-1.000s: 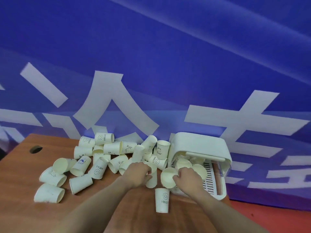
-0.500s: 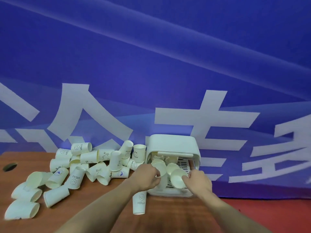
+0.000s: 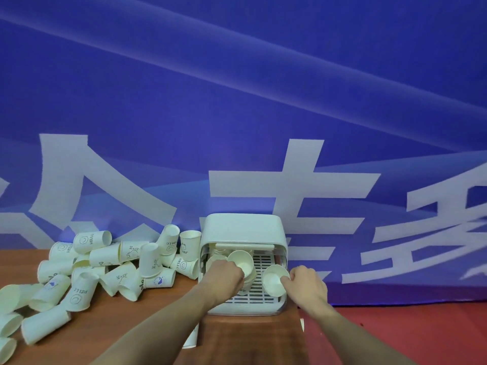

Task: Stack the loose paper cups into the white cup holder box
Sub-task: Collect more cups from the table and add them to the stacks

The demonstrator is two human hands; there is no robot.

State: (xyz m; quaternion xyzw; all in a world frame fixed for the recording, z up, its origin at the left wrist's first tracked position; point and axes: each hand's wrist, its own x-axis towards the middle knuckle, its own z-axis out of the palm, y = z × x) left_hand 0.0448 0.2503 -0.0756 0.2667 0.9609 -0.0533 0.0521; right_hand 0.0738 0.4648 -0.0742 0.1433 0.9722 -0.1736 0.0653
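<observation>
The fingers of the left hand [image 3: 224, 279] are curled tightly around the side of a paper cup [image 3: 241, 263], whose open mouth faces up toward the viewer. The fingers of the right hand [image 3: 305, 285] pinch the rim of a second paper cup [image 3: 274, 280], also mouth up, showing a smooth pale inside. Both cups are held over the open front of the white cup holder box [image 3: 243, 227], with the two hands close together and both bare forearms reaching in from the bottom of the view.

The box is smooth white plastic with rounded corners and a domed top. Its floor is a slatted tray [image 3: 259, 296] of thin parallel bars, and a pale bar handle [image 3: 245, 246] runs across the opening. More cups sit blurred at the back left of the inside.

The box stands on a reddish-brown wood-grain worktop [image 3: 118, 327], near its right edge. To the left of the box lies a heap of loose paper cups [image 3: 105, 270], most on their sides, a few upright or upside down, some printed with "HELLO" and a smiley. One more cup [image 3: 191, 338] stands near the left forearm, partly hidden by it.

Behind everything hangs a blue banner [image 3: 263, 101] with large white characters. A red floor [image 3: 395, 327] shows at the lower right.
</observation>
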